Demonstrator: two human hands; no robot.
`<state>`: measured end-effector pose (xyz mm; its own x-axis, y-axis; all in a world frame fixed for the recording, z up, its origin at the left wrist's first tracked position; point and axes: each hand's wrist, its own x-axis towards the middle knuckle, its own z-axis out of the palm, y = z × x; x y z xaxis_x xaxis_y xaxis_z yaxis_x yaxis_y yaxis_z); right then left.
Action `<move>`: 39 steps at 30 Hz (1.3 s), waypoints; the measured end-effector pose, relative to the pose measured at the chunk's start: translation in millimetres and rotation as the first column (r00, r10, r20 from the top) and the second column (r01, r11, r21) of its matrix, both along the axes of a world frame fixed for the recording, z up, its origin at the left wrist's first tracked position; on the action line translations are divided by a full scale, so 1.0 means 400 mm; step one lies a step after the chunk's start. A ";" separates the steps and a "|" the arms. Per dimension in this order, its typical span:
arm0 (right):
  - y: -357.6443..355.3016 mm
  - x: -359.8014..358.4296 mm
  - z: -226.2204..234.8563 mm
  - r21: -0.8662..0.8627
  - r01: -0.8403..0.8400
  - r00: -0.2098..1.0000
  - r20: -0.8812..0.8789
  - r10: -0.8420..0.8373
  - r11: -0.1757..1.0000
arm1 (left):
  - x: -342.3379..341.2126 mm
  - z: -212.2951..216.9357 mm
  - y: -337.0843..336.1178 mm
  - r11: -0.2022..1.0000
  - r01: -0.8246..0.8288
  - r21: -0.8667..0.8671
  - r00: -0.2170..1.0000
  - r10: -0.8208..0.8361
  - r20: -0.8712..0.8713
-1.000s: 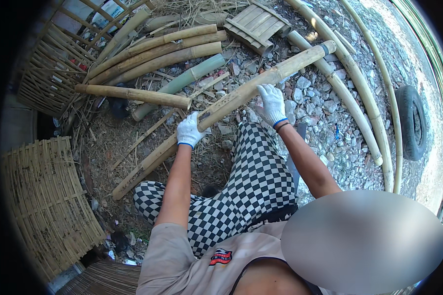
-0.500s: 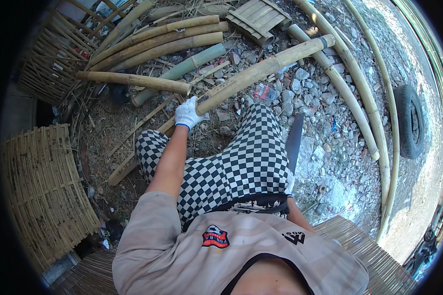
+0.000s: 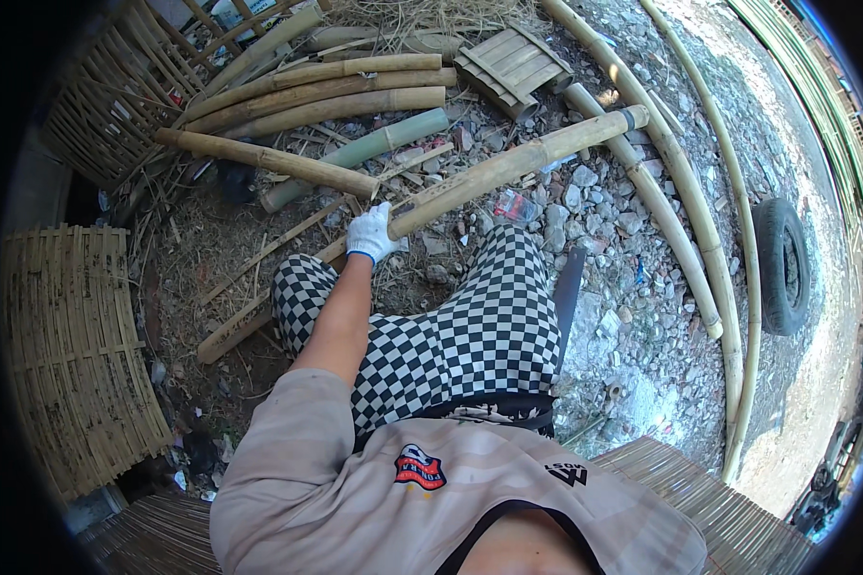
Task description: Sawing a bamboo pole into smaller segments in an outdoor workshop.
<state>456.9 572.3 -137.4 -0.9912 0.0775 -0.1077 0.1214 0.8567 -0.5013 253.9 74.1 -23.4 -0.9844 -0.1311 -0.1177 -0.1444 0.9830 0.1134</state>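
Observation:
My left hand [image 3: 371,235], in a white glove, is closed around a thick bamboo pole [image 3: 518,165] in front of my knees. The pole slants from the lower left, beside my left leg, up to the far right, and a dark band rings its far end. Beside my right thigh a hand saw's dark blade [image 3: 569,292] points away from me, its handle end hidden. My right hand does not show; my thigh and shirt cover that side. A shorter bamboo piece [image 3: 268,161] ends just beyond my left hand.
Several cut bamboo lengths [image 3: 321,93] and a greenish one [image 3: 385,142] lie at the far left. A slatted bamboo piece [image 3: 513,62] stands beyond. Long poles [image 3: 686,182] and a tyre [image 3: 783,266] lie right, on rubble. Slatted bamboo panel [image 3: 72,355] at left.
The white glove that showed beside my right thigh is out of sight now. The saw has shifted slightly down and left with its blade still pointing away. My left hand keeps its hold on the pole.

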 end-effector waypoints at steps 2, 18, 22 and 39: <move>0.000 0.011 0.007 -0.058 0.028 0.999 -0.019 -0.029 0.998 | 0.006 -0.002 -0.005 1.000 -0.001 0.001 1.000 0.001 -0.001; -0.030 0.076 0.229 -0.462 0.273 0.954 0.018 -0.299 0.844 | 0.015 0.012 -0.017 1.000 -0.023 -0.003 0.999 0.023 0.037; 0.097 -0.065 0.468 -0.515 0.552 0.833 0.308 -0.460 0.656 | -0.002 -0.001 0.005 1.000 0.001 0.009 1.000 -0.002 0.027; -0.391 -0.602 0.593 -0.664 -0.228 0.953 -0.301 0.025 0.712 | 0.005 0.016 -0.002 0.999 -0.028 0.043 0.999 0.026 0.036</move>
